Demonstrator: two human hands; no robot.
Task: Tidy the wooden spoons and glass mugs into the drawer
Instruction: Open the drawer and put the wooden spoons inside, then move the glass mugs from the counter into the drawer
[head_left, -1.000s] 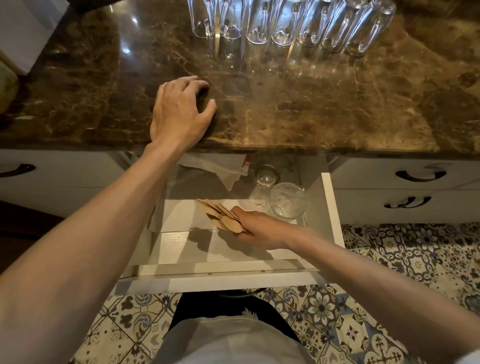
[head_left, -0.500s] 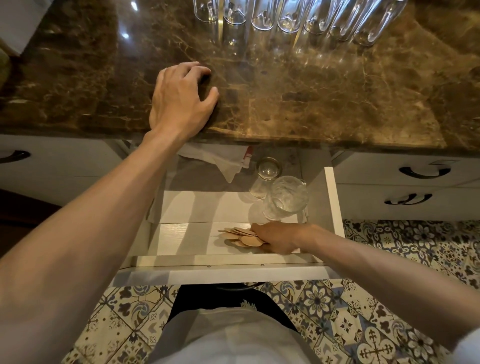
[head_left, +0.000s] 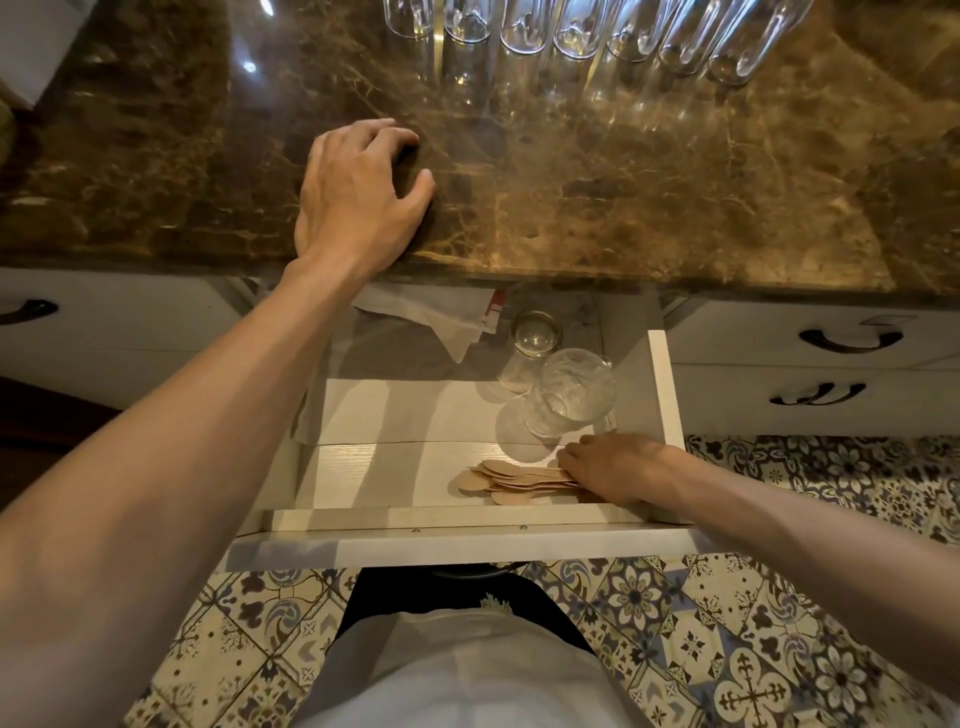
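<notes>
A white drawer (head_left: 660, 384) is pulled open below the brown marble counter (head_left: 623, 197). A bunch of flat wooden spoons (head_left: 511, 480) lies fanned on the drawer floor by its front right corner. My right hand (head_left: 613, 467) rests on their handle ends, fingers curled over them. Two glasses (head_left: 569, 395) stand in the drawer just behind the spoons. A row of several glass mugs (head_left: 571, 31) stands at the counter's far edge. My left hand (head_left: 358, 192) lies flat on the counter's near edge, holding nothing.
A crumpled white cloth (head_left: 441, 317) lies at the back of the drawer. Closed white drawers with dark handles (head_left: 841, 340) flank the open one on both sides. Patterned floor tiles (head_left: 727, 649) lie below, and my torso stands close to the drawer front.
My right hand carried the spoons from the middle of the drawer down to its front right corner and set them on the floor. The left hand stayed on the counter.
</notes>
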